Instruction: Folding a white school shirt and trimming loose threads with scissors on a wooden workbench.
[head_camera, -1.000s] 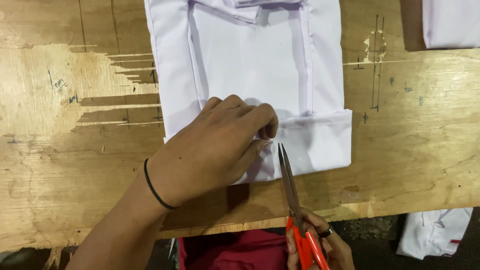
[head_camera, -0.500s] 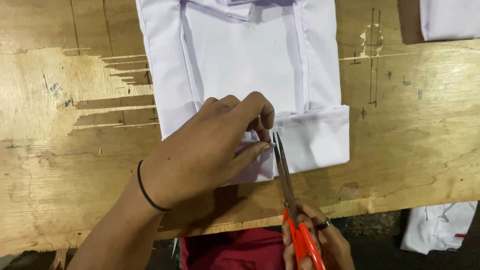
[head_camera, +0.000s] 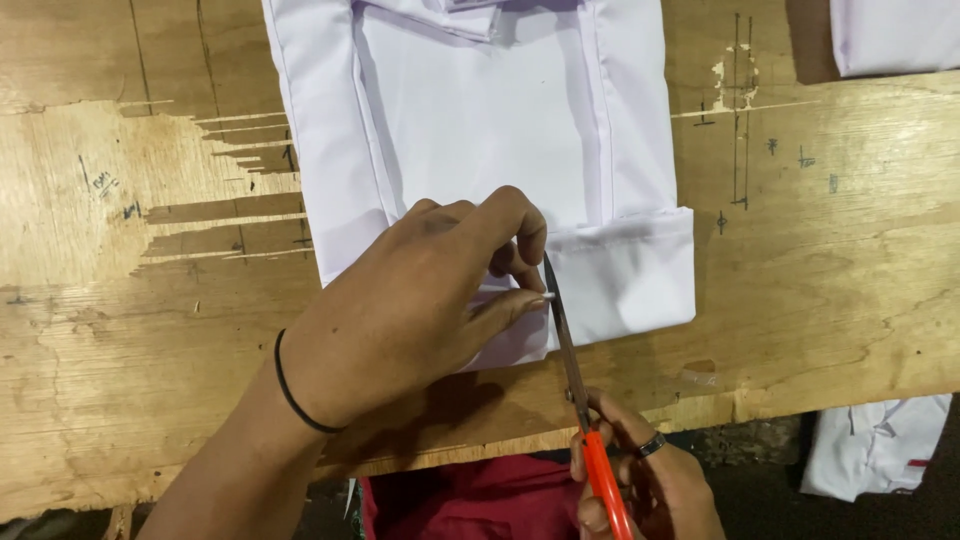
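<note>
Person's own body, head view. Left hand (head_camera: 410, 305): bare forearm, thin black elastic band (head_camera: 297, 395) around the wrist. Right hand (head_camera: 645, 480): dark metal ring (head_camera: 651, 445) on one finger. Red cloth garment (head_camera: 470, 505) at the lap.

smooth white cloth shirt (head_camera: 480, 150), rough plywood table (head_camera: 130, 350), probably metal scissors (head_camera: 565, 345)

Worn plywood table (head_camera: 120, 380) seen across whole view; top veneer chipped away in streaks at 9 o'clock. Pencil lines and small marks (head_camera: 740, 110) drawn at 1 o'clock. Dark floor (head_camera: 760, 490) seen below table edge at 5 o'clock. White folded cloth (head_camera: 875, 455) laid there; another white piece (head_camera: 895, 35) at 2 o'clock. Red fabric (head_camera: 470, 505) at 6 o'clock.
</note>
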